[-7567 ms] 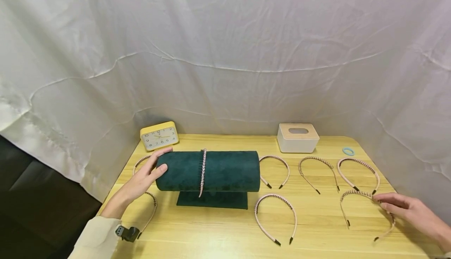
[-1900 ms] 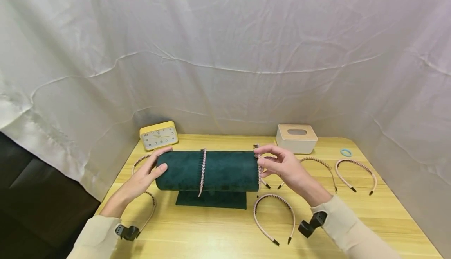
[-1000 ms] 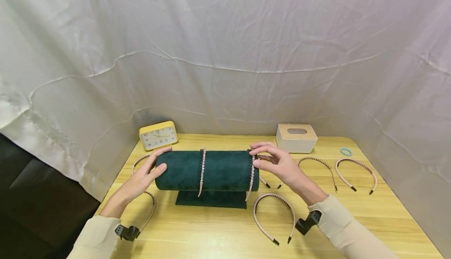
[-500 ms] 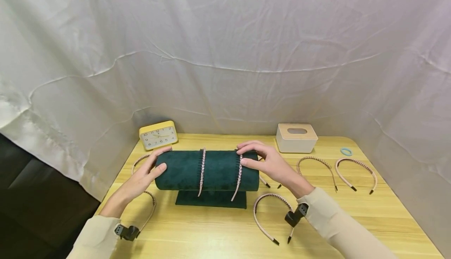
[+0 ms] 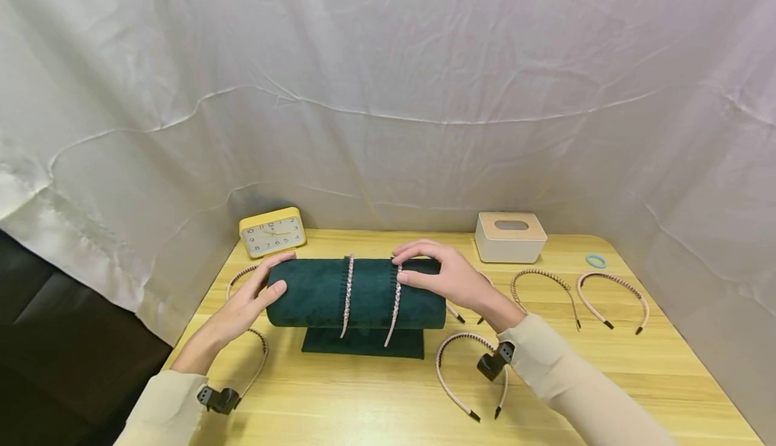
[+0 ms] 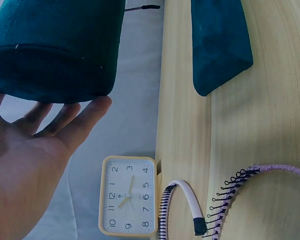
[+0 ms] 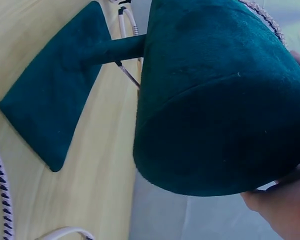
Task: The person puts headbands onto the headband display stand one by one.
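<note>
A dark green velvet headband stand (image 5: 312,292), a horizontal roll on a flat foot, stands on the wooden table. My left hand (image 5: 245,301) holds the roll's left end, thumb on the front and fingers at the far side; the left wrist view shows its fingertips along the end rim (image 6: 45,100). With thumb and fingers my right hand (image 5: 448,276) pinches a braided pinkish headband (image 5: 395,308) that sits over the roll, right of centre. Left of it, a similar headband (image 5: 348,298) rests round the roll, its lower tip hanging in front.
Several headbands lie about: one in front at right (image 5: 441,372), others behind, such as a beige one (image 5: 542,273) and a pink one (image 5: 630,285), and one by my left forearm (image 5: 261,365). Farther back are a yellow clock (image 5: 273,234), a tissue box (image 5: 511,238) and a blue ring (image 5: 596,261).
My right hand has picked up a headband from the table's right side, brought it over the roll's right end and slid it left along the roll. The left hand has stayed put.
</note>
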{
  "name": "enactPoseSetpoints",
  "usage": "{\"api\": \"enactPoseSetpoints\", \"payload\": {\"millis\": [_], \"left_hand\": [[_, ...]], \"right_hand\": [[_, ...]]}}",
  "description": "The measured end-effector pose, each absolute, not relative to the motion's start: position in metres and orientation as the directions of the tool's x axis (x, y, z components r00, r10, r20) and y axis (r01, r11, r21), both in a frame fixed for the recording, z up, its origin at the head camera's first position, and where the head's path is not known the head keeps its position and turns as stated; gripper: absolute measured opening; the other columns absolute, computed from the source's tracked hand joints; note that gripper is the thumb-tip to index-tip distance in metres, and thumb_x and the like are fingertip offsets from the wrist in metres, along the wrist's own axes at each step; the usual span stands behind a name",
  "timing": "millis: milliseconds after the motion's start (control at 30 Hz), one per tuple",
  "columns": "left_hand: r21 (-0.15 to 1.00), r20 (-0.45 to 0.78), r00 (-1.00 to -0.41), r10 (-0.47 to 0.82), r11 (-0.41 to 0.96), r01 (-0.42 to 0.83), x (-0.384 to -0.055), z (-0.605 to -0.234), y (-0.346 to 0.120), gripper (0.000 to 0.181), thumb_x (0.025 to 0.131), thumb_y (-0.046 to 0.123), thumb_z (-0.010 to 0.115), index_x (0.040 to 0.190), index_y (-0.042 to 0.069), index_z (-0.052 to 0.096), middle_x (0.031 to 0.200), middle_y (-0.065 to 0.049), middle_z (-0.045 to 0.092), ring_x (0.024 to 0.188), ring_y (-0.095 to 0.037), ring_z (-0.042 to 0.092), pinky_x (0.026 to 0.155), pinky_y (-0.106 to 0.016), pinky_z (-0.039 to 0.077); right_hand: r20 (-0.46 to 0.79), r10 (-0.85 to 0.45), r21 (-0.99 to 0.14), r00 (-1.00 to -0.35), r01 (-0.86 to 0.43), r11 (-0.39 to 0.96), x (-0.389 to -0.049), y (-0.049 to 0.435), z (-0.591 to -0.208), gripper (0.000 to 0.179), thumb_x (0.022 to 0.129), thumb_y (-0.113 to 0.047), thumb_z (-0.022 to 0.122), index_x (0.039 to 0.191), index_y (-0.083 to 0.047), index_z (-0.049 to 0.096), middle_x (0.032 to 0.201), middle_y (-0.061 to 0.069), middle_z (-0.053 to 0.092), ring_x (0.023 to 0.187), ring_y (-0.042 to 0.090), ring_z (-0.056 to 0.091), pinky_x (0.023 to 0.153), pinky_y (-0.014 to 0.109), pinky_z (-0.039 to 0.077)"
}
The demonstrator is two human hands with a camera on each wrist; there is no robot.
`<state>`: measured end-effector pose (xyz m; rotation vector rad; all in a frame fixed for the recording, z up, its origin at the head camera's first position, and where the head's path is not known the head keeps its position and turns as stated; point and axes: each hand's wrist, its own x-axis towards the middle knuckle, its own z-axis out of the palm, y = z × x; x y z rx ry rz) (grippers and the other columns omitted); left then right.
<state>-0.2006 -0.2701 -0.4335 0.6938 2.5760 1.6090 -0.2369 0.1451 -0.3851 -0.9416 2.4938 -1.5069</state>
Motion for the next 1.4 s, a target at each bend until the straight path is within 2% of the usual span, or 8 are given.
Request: {"api": "enactPoseSetpoints", "payload": {"millis": [233, 567, 800, 1000, 1233, 1400], "left_hand": [[0.863, 0.211, -0.897, 0.388, 0.358, 0.357, -0.2, -0.433, -0.271, 0.055, 0.118, 0.019, 0.047, 0.17, 0.027, 0.033, 0.177, -0.012, 0.029, 0.148, 0.011, 0.035, 0.112, -0.008, 0.034], [0.863, 0.212, -0.898, 0.386, 0.358, 0.357, -0.2, -0.434, -0.271, 0.055, 0.118, 0.019, 0.047, 0.171, 0.023, 0.032, 0.177, -0.016, 0.028, 0.147, 0.01, 0.035, 0.112, -0.007, 0.034], [0.861, 0.219, -0.895, 0.39, 0.354, 0.365, -0.199, -0.434, -0.269, 0.054, 0.118, 0.018, 0.047, 0.17, 0.023, 0.033, 0.177, -0.016, 0.028, 0.147, 0.01, 0.034, 0.112, -0.007, 0.033], [0.862, 0.221, -0.893, 0.392, 0.35, 0.367, -0.199, -0.433, -0.269, 0.055, 0.118, 0.018, 0.047, 0.17, 0.022, 0.033, 0.176, -0.016, 0.028, 0.148, 0.009, 0.035, 0.112, -0.007, 0.034], [0.862, 0.224, -0.892, 0.392, 0.347, 0.369, -0.2, -0.435, -0.27, 0.055, 0.118, 0.017, 0.046, 0.17, 0.021, 0.032, 0.176, -0.019, 0.028, 0.147, 0.009, 0.036, 0.112, -0.007, 0.033], [0.859, 0.223, -0.895, 0.386, 0.357, 0.368, -0.2, -0.435, -0.27, 0.055, 0.118, 0.018, 0.047, 0.17, 0.024, 0.033, 0.177, -0.016, 0.028, 0.149, 0.01, 0.032, 0.112, -0.006, 0.031]], "right_hand": [[0.238, -0.55, -0.813, -0.8, -0.474, 0.338, -0.24, 0.142, -0.382, 0.025, 0.101, -0.039, 0.08, 0.126, -0.036, 0.078, 0.143, -0.014, 0.068, 0.143, 0.017, 0.058, 0.126, 0.061, 0.037], [0.254, -0.549, -0.826, -0.796, -0.474, 0.306, -0.243, 0.142, -0.38, 0.026, 0.102, -0.03, 0.079, 0.128, -0.026, 0.079, 0.142, -0.002, 0.071, 0.135, 0.018, 0.063, 0.119, 0.054, 0.047], [0.256, -0.569, -0.78, -0.781, -0.515, 0.355, -0.246, 0.136, -0.373, 0.024, 0.099, -0.03, 0.083, 0.123, -0.027, 0.081, 0.134, -0.007, 0.074, 0.133, 0.018, 0.065, 0.12, 0.057, 0.046], [0.247, -0.588, -0.723, -0.77, -0.551, 0.418, -0.248, 0.13, -0.367, 0.022, 0.098, -0.037, 0.084, 0.12, -0.031, 0.081, 0.13, -0.013, 0.074, 0.129, 0.013, 0.066, 0.117, 0.051, 0.049], [0.248, -0.622, -0.678, -0.742, -0.592, 0.436, -0.248, 0.121, -0.359, 0.024, 0.098, -0.035, 0.084, 0.12, -0.026, 0.08, 0.126, -0.011, 0.076, 0.126, 0.014, 0.067, 0.116, 0.052, 0.051], [0.227, -0.641, -0.666, -0.733, -0.597, 0.447, -0.25, 0.116, -0.356, 0.025, 0.099, -0.035, 0.083, 0.122, -0.026, 0.079, 0.122, -0.013, 0.077, 0.122, 0.011, 0.069, 0.113, 0.047, 0.052]]}}
